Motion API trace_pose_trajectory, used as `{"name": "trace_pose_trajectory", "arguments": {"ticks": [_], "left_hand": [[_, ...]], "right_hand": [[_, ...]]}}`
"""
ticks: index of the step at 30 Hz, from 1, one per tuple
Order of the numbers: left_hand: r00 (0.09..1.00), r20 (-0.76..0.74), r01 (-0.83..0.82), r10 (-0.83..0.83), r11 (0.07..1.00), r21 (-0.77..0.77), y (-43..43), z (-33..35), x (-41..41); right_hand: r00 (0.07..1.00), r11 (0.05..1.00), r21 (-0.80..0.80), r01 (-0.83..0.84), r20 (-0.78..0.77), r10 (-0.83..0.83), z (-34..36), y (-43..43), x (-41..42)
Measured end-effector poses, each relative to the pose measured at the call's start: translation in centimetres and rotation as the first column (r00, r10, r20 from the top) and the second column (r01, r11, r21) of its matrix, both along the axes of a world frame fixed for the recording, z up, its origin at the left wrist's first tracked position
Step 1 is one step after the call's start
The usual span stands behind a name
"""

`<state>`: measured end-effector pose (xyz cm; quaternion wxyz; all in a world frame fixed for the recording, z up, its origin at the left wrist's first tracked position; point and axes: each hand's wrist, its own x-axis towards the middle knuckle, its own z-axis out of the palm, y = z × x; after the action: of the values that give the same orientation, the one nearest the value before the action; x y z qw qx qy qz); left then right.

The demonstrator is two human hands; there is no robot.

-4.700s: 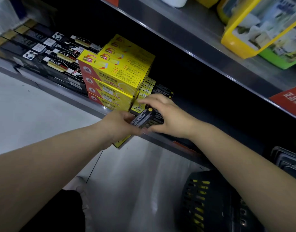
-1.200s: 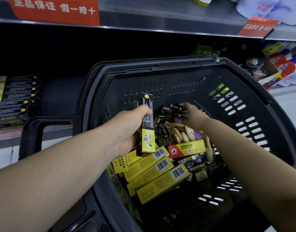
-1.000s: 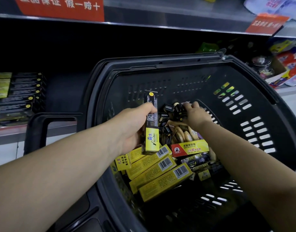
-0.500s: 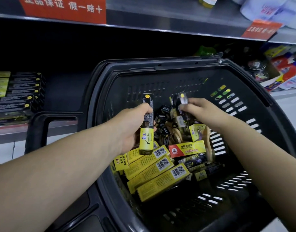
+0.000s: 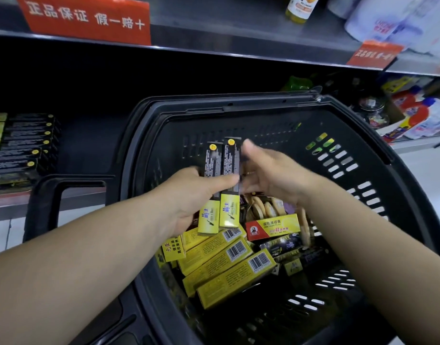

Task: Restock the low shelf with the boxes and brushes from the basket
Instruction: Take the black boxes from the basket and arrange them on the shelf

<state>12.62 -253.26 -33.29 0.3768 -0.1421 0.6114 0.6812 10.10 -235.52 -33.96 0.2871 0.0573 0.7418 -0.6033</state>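
While left hand (image 5: 189,195) grips boxes (image 5: 211,165) | basket handle (image 5: 43,207) perhaps blocks shelf (image 5: 9,202)

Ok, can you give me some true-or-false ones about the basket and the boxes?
1. The left hand holds two slim black-and-yellow boxes upright over the dark grey plastic basket. True.
2. The basket has nothing in it. False: long yellow cardboard boxes with barcodes lie inside.
3. A red-and-yellow box lies in the basket. True.
4. The sign on the upper shelf is blue. False: the shelf sign is red with white writing.
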Motion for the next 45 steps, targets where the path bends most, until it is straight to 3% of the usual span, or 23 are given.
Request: {"name": "trace_pose_trajectory", "arguments": {"ticks": [2,3,5,6,9,10,12,13,14,15,18,20,22,25,29,33,36,45], "left_hand": [[1.000,0.016,-0.018,0.019,0.999,-0.038,-0.1,-0.3,-0.1],[0.999,0.030,-0.011,0.013,0.998,-0.057,-0.1,-0.4,-0.1],[0.999,0.045,0.002,0.002,0.997,-0.080,-0.2,-0.7,-0.2],[0.999,0.048,0.002,0.002,0.996,-0.087,-0.2,-0.8,-0.2],[0.998,0.057,0.010,-0.005,0.996,-0.093,-0.1,-1.0,-0.3],[0.998,0.058,0.016,-0.010,0.995,-0.096,-0.1,-1.1,-0.4],[0.998,0.060,0.028,-0.022,0.995,-0.101,-0.1,-1.3,-0.4],[0.998,0.061,0.032,-0.026,0.994,-0.103,-0.1,-1.4,-0.5],[0.998,0.061,0.032,-0.026,0.994,-0.105,-0.1,-1.4,-0.5],[0.998,0.063,0.027,-0.021,0.994,-0.103,0.0,-1.4,-0.5],[0.998,0.067,0.003,0.002,0.997,-0.077,0.1,-1.4,-0.4],[0.998,0.067,-0.020,0.024,0.998,-0.055,0.1,-1.3,-0.4],[0.997,0.060,-0.040,0.042,0.999,-0.030,0.2,-0.9,-0.3],[0.998,0.032,-0.056,0.055,0.998,0.010,0.2,-0.1,0.0],[0.997,-0.049,-0.052,0.056,0.995,0.091,-0.6,1.8,0.2],[0.988,-0.149,-0.023,0.043,0.991,0.134,-2.7,3.8,0.3],[0.983,-0.177,-0.011,0.041,0.985,0.171,-5.3,5.0,0.9],[0.964,-0.197,-0.163,0.181,0.981,0.104,-17.7,6.2,2.0]], "right_hand": [[0.991,0.989,0.070,0.132,-0.030,-0.130,-1.0,3.1,-1.6],[0.970,0.942,0.239,0.237,-0.101,-0.219,-2.0,5.0,-2.4],[0.958,0.674,0.681,0.286,-0.211,-0.193,-5.0,8.5,-3.3],[0.976,0.546,0.810,0.215,-0.163,-0.143,-6.5,9.7,-3.2],[0.993,0.419,0.901,-0.115,0.112,0.032,-10.8,11.0,-1.4],[0.976,0.335,0.919,-0.210,0.178,0.124,-11.7,11.0,-0.8],[0.943,0.127,0.952,-0.277,0.244,0.227,-12.4,11.1,-0.3],[0.942,0.088,0.958,-0.274,0.249,0.224,-12.3,11.0,-0.3],[0.946,0.110,0.953,-0.281,0.256,0.197,-12.0,11.0,-0.6],[0.952,0.195,0.936,-0.294,0.269,0.146,-11.4,10.9,-0.9],[0.916,0.595,0.739,-0.317,0.402,-0.011,-8.3,10.2,-1.3],[0.885,0.787,0.531,-0.315,0.463,0.043,-5.3,8.6,-0.8],[0.903,0.864,0.401,-0.303,0.410,0.126,-2.8,6.8,0.1],[0.930,0.909,0.276,-0.313,0.284,0.234,0.4,3.3,1.3],[0.963,0.919,0.288,-0.269,0.088,0.254,3.9,-0.1,2.3],[0.993,0.985,0.169,-0.020,-0.109,0.039,5.5,-2.7,3.2],[0.982,0.983,0.094,0.158,-0.116,-0.147,6.2,-5.5,3.3],[0.990,0.998,0.058,-0.014,-0.141,0.022,7.9,-16.9,1.2]]}}
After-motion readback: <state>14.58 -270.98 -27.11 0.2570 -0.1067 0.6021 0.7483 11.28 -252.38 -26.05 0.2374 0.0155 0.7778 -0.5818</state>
